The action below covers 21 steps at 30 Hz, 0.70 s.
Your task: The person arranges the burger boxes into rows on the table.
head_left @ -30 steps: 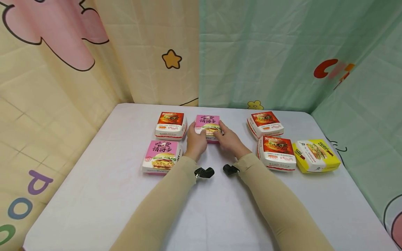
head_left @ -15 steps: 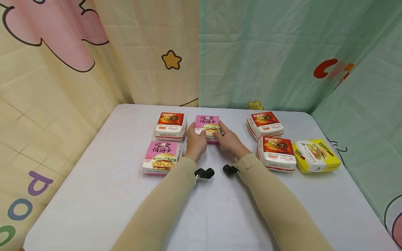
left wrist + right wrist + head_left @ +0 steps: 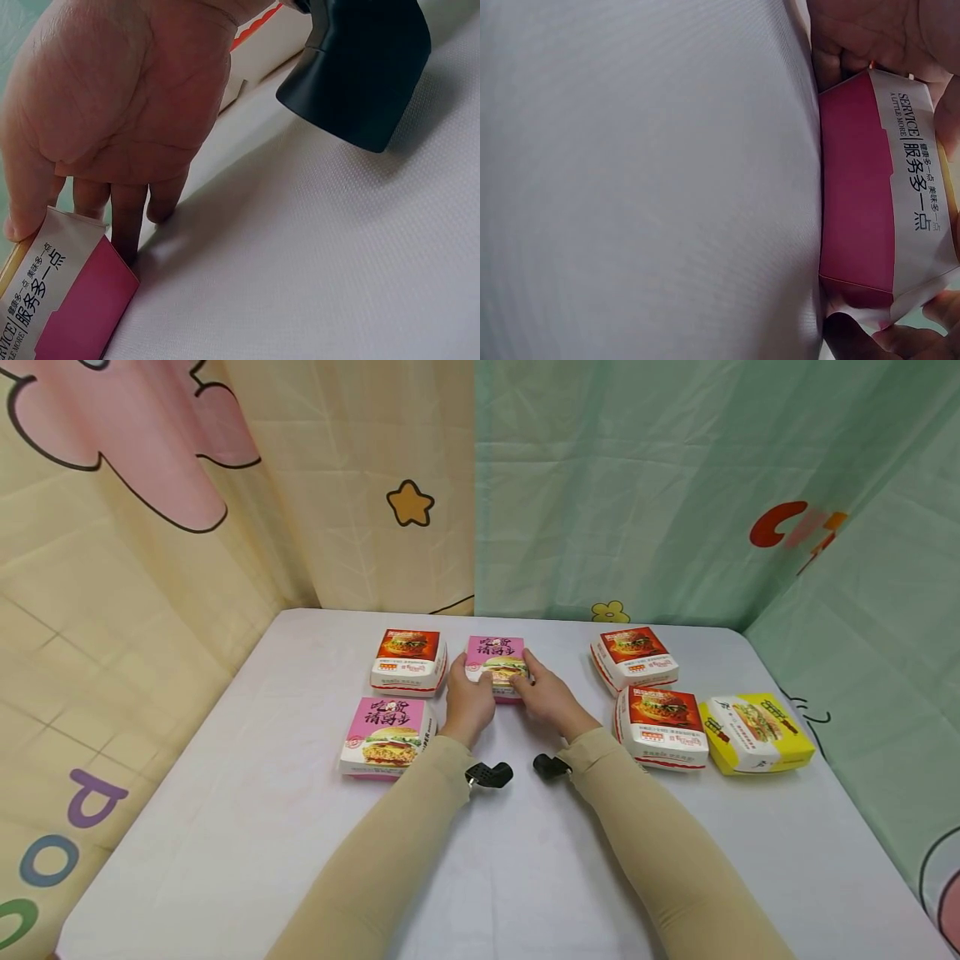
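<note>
Between both hands, toward the back of the table, sits a pink and white burger box (image 3: 495, 653) with a burger picture on its lid. My left hand (image 3: 469, 700) grips its left side, thumb on the lid's near corner and fingers down the side. The right hand (image 3: 552, 697) grips the opposite side in the same way. In the left wrist view the burger box (image 3: 75, 300) shows its pink and white front wall under the thumb. The right wrist view shows the burger box (image 3: 877, 195) close on the white cloth, with fingers at both ends.
Left of the hands stand a red and white burger box (image 3: 408, 662) and a second pink box (image 3: 387, 737) nearer. On the right are two red and white boxes (image 3: 634, 657) and a yellow box (image 3: 756, 732). Curtains (image 3: 600, 485) hang behind the white table (image 3: 225, 827).
</note>
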Tool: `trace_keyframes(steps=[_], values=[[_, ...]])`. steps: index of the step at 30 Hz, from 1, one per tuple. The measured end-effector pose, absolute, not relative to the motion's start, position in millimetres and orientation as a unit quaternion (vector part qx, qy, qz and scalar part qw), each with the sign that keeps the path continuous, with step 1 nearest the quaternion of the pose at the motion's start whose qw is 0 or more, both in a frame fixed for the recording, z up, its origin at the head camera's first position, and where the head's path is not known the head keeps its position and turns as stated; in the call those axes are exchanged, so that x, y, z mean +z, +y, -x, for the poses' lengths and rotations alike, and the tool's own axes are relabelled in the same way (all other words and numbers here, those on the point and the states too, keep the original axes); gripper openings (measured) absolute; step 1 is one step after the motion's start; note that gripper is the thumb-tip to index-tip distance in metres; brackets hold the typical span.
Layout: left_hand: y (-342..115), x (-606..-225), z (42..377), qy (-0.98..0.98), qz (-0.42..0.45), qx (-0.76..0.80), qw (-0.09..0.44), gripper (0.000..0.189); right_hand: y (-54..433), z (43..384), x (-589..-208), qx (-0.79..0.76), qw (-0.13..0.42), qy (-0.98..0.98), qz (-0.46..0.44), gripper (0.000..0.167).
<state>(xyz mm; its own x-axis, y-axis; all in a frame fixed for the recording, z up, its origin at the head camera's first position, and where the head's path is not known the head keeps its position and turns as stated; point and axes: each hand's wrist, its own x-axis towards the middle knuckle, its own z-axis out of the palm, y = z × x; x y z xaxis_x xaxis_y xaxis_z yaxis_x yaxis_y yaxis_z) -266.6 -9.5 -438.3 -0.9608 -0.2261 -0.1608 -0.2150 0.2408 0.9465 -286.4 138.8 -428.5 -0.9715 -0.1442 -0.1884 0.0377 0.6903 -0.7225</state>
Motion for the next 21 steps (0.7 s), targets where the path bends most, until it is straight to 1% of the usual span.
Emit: trace_keyframes(steps=[21], values=[[-9.6, -440.2, 267.1, -0.795, -0.136, -0.591, 0.012, 0.067, 138.4, 284.8, -426.1, -0.397, 0.121, 0.909, 0.029, 0.072]])
